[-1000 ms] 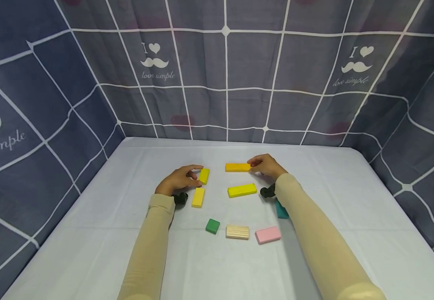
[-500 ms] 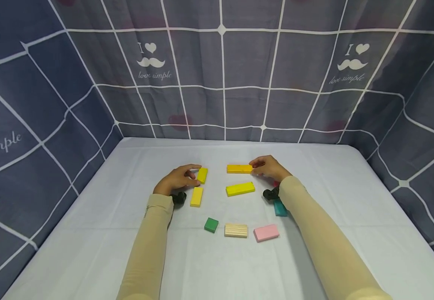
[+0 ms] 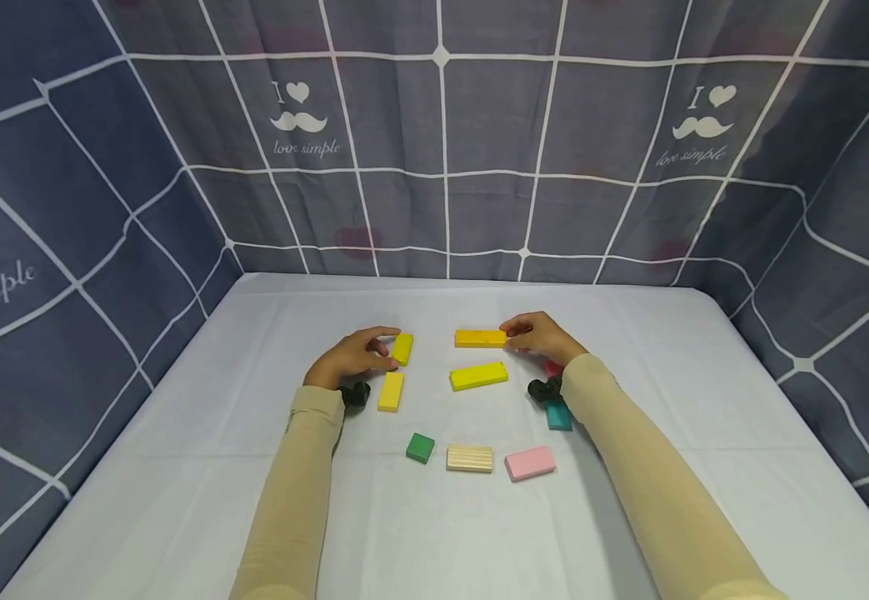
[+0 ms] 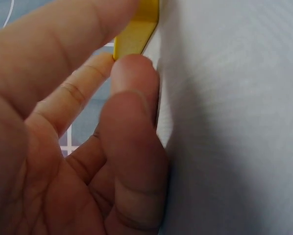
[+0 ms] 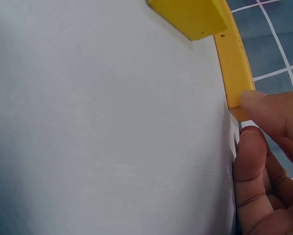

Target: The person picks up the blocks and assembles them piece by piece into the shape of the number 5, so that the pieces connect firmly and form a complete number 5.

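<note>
In the head view my left hand [image 3: 350, 357] pinches a short yellow block [image 3: 402, 349] between thumb and finger, as the left wrist view also shows at the block's end. Just below it lies another yellow block [image 3: 391, 392], untouched. Over to the right, my right hand [image 3: 544, 335] pinches the right end of a long orange-yellow block [image 3: 481, 338]; the right wrist view has the thumb [image 5: 271, 110] on that end. A bright yellow long block [image 3: 478, 376] lies in front of it, apart and slightly tilted.
Nearer on the white cloth [image 3: 404, 533] are a green block [image 3: 420, 448], a ridged wooden block [image 3: 469, 458] and a pink block [image 3: 530, 463]. By the right wrist a teal block [image 3: 557, 414] and a red block [image 3: 552, 368] are partly hidden. A dark grid curtain [image 3: 494, 208] stands behind.
My right hand has drawn the orange-yellow block slightly right and nearer. A red block now shows beside the right wrist. The whole head view has shifted a little; the left hand keeps its hold.
</note>
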Available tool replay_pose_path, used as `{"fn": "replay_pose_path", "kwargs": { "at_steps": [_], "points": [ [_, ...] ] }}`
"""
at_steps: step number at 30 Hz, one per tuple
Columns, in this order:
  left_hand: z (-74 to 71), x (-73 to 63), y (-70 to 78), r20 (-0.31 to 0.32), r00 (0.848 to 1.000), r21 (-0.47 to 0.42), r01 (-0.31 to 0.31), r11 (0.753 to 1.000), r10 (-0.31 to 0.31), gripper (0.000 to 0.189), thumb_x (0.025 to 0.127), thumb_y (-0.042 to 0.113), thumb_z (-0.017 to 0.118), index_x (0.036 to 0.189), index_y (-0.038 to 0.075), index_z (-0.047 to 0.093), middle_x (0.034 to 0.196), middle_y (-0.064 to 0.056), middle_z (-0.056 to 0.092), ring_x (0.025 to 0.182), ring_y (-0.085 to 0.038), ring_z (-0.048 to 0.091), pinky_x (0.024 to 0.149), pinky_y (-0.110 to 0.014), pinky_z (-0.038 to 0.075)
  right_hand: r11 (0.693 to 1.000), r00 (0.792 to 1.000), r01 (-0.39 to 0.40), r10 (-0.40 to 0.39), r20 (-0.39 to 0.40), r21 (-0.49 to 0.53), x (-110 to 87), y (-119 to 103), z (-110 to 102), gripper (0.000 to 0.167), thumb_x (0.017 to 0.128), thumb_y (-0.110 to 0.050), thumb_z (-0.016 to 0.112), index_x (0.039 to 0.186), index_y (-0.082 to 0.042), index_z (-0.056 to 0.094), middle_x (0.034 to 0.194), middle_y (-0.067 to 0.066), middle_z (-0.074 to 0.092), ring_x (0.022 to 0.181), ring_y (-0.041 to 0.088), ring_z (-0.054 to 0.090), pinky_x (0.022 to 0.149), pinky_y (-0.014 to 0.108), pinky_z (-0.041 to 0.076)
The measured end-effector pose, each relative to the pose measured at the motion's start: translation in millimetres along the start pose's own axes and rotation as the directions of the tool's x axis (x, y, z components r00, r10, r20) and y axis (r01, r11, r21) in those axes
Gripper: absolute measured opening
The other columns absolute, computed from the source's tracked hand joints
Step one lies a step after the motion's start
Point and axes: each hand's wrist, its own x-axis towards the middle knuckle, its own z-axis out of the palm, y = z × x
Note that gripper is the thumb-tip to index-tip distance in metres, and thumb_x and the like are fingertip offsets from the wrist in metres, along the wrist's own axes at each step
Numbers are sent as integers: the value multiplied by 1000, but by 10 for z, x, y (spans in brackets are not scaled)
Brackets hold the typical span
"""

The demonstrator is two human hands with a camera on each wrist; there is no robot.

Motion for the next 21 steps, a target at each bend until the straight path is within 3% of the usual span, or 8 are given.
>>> {"fn": "replay_pose_path", "kwargs": {
  "at_steps": [8,21],
  "points": [
    [6,-14,9,12,1000,-32,23,999,-22,77,99,19,81,165,9,44,122,-15,59,99,-24,55,82,-29,51,999,1000,-29,29,2,36,-24,24,5,43,102,-6,74,143,1,65,131,18,63,107,25,57,89,25,52],
    [-48,-2,-24,48,999,-38,-8,999,10,69,102,15,77,163,4,45,118,-14,57,95,-22,52,79,-27,49,997,1000,3,-3,0,71,29,92,-14,42,103,-6,72,143,3,63,129,17,64,110,25,58,89,23,52]
  ]
}}
